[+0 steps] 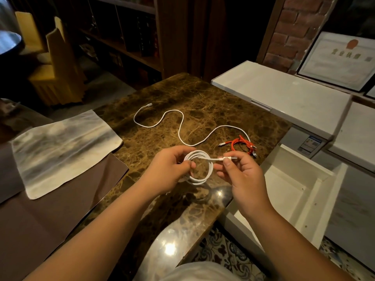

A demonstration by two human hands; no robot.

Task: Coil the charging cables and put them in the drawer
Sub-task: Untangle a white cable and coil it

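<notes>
A coiled white cable (210,169) hangs just above the brown marble table (203,102). My left hand (170,169) grips the coil's left side. My right hand (241,175) pinches the plug end (228,158) that sticks out to the right of the coil. A second white cable (180,126) lies uncoiled in loose curves across the middle of the table. An orange cable (240,145) sits bundled near the table's right edge. A white drawer (292,191) stands pulled open to the right, below table height; what shows of its inside is bare.
A white cabinet top (284,94) runs along the right behind the drawer. A pale cloth (60,147) and a brown sheet (50,216) cover the table's left part. Dark bookshelves (121,37) stand behind, and a framed certificate (341,59) leans at far right.
</notes>
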